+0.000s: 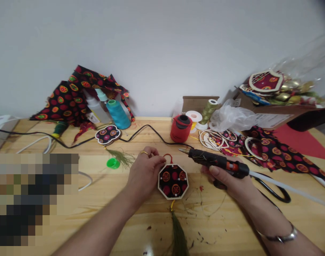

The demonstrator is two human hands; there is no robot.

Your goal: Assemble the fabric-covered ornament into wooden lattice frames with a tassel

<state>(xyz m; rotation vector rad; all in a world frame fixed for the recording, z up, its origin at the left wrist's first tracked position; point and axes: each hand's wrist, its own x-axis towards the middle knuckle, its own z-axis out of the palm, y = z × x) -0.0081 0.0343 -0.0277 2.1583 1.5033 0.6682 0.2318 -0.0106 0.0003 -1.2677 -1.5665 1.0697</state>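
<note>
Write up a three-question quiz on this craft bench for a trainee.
1. True or false: the right hand holds the black glue gun.
2. Which thing does the left hand hold? A) the octagonal ornament B) the teal thread cone C) the green cap
3. Fill in: the black scissors lie on the table beside the ____ hand.

Key: 1 true; 2 A; 3 right.
</note>
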